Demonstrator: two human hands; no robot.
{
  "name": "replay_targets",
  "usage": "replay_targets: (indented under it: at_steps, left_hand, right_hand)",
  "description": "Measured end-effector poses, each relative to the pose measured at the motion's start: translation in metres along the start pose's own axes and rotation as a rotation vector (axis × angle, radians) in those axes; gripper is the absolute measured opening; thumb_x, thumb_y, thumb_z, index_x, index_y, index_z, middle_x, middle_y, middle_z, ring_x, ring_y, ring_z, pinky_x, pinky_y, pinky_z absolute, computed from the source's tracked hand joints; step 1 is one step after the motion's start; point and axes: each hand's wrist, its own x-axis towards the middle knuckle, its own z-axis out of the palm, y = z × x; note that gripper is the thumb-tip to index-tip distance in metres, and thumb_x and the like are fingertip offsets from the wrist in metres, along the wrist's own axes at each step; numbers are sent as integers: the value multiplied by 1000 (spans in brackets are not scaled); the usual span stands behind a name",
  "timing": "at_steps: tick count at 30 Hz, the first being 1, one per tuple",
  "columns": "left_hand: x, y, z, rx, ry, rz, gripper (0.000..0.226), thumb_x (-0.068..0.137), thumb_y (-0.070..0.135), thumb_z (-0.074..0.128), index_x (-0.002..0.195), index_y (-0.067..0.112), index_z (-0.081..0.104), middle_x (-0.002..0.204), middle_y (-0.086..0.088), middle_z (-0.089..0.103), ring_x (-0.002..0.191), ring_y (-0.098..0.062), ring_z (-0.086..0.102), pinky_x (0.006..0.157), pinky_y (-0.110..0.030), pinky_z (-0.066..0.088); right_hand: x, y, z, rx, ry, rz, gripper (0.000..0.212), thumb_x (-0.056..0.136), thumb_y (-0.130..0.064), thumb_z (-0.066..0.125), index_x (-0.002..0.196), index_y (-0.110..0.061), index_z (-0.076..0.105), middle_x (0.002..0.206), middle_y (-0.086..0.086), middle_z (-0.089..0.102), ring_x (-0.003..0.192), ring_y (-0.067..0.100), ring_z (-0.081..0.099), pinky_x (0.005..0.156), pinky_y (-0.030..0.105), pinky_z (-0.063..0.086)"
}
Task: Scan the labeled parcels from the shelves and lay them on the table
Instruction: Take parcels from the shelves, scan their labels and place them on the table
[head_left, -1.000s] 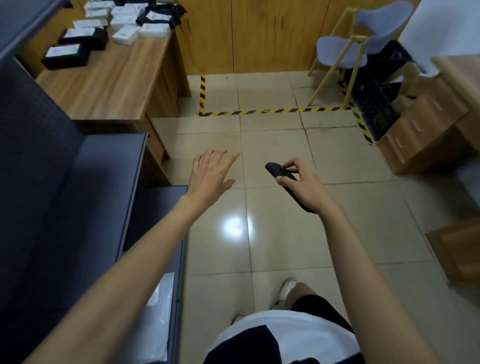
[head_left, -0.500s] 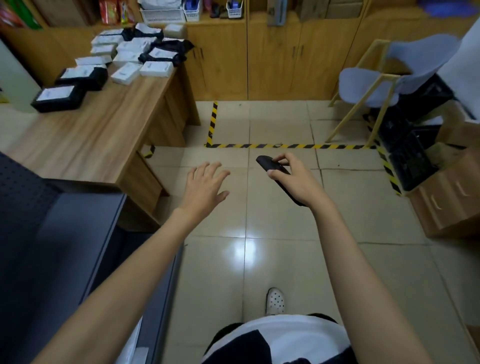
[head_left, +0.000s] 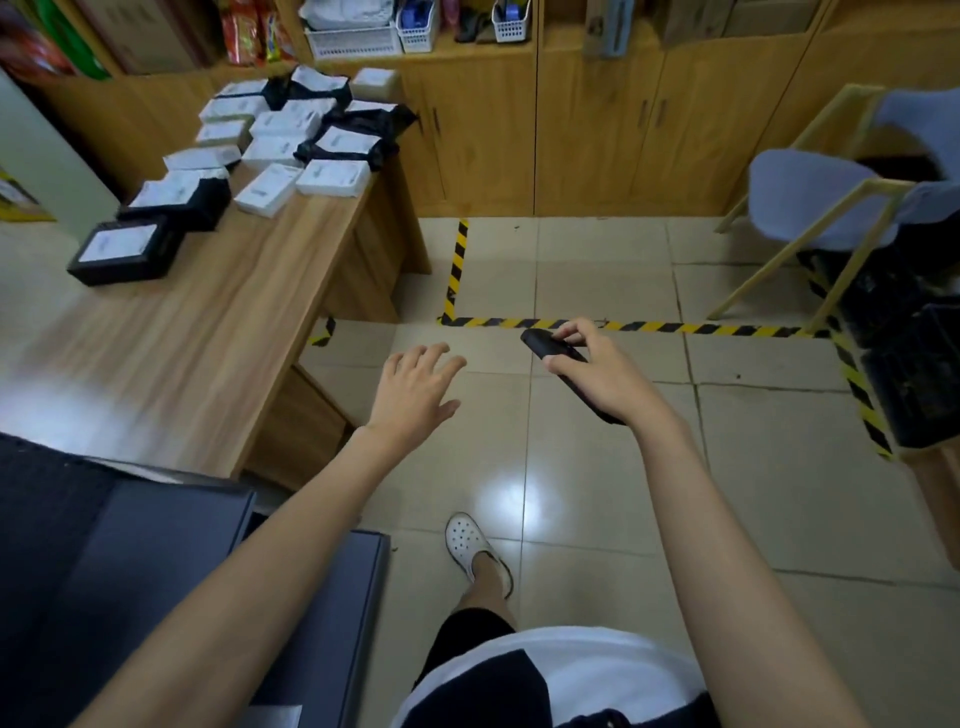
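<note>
Three baskets stand beyond the table, parcels crowding its far end; left hand fingers spread, right hand grips scanner.

Labeled parcels, white boxes and black-wrapped packs with white labels facing up, lie flat and crowded together at the far end of the wooden table, at eleven o'clock. The black handheld scanner, near centre toward twelve o'clock, points away, gripped in the right hand. Dark grey shelves stand at seven o'clock.

Parcels on table, far-left.
</note>
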Motion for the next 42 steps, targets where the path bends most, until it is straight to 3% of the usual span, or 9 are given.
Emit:
replay_targets:
  at_steps: [4, 11, 16, 19, 25, 30, 34, 38, 42]
  left_hand:
    - [61, -62, 3, -4, -14, -3, 55, 88, 40, 69, 137, 26, 50, 140, -3, 51, 131, -27, 46, 109, -46, 33]
    - [163, -193, 0, -19, -66, -52, 57, 94, 44, 58, 146, 29, 39, 144, 0, 47, 135, -25, 40, 111, -43, 31]
    - [200, -264, 8, -74, -102, -128, 56, 95, 46, 55, 146, 30, 38, 145, 2, 44, 133, -25, 43, 103, -41, 36]
    - [222, -313, 19, -107, -135, -217, 56, 95, 48, 56, 145, 30, 39, 143, 1, 46, 129, -27, 47, 99, -43, 41]
    - [257, -399, 36, -187, -187, -432, 51, 96, 47, 53, 143, 31, 41, 144, 3, 47, 128, -26, 49, 102, -41, 39]
    - [286, -465, 40, -303, -213, -668, 51, 96, 50, 54, 142, 31, 43, 144, 2, 48, 127, -27, 49, 100, -41, 40]
    - [303, -513, 43, -345, -204, -831, 46, 96, 49, 54, 137, 31, 47, 138, 4, 53, 122, -24, 54, 96, -39, 42]
    - [297, -545, 52, -370, -181, -957, 43, 96, 50, 52, 135, 32, 50, 132, 3, 57, 118, -25, 57, 91, -41, 46]
    - [274, -563, 59, -383, -207, -1066, 39, 100, 46, 46, 136, 32, 49, 138, 4, 54, 124, -25, 53, 95, -42, 42]
  right_hand:
    - [83, -38, 14, -20, -2, -6, 28, 92, -34, 63, 118, -27, 53, 123, -7, 55, 109, 21, 54, 85, 36, 42]
    - [224, -130, 63, 15, -43, -56, 27, 94, -30, 63, 119, -23, 53, 121, -4, 55, 108, 19, 55, 84, 36, 44]
    - [301, -160, 95, -45, -122, -33, 28, 94, -31, 63, 119, -25, 52, 126, -1, 55, 111, 23, 56, 95, 44, 48]
    - [357, -188, 119, -62, -180, -57, 28, 93, -32, 64, 118, -26, 52, 124, -1, 56, 107, 23, 58, 96, 48, 49]
    - [472, -237, 175, -83, -372, -118, 29, 93, -32, 65, 119, -26, 52, 124, -6, 53, 112, 19, 55, 90, 39, 45]
    - [580, -285, 211, -129, -554, -170, 30, 93, -32, 65, 118, -25, 51, 125, -5, 52, 118, 23, 53, 99, 46, 45]
    - [655, -326, 236, -189, -636, -233, 31, 94, -35, 64, 121, -27, 51, 127, -6, 52, 110, 20, 54, 85, 37, 41]
    - [699, -350, 275, -217, -721, -259, 32, 94, -37, 63, 122, -30, 50, 134, -4, 51, 112, 21, 54, 88, 39, 42]
    - [706, -367, 320, -293, -874, -275, 32, 95, -36, 63, 124, -28, 50, 137, -3, 51, 111, 22, 55, 86, 36, 41]
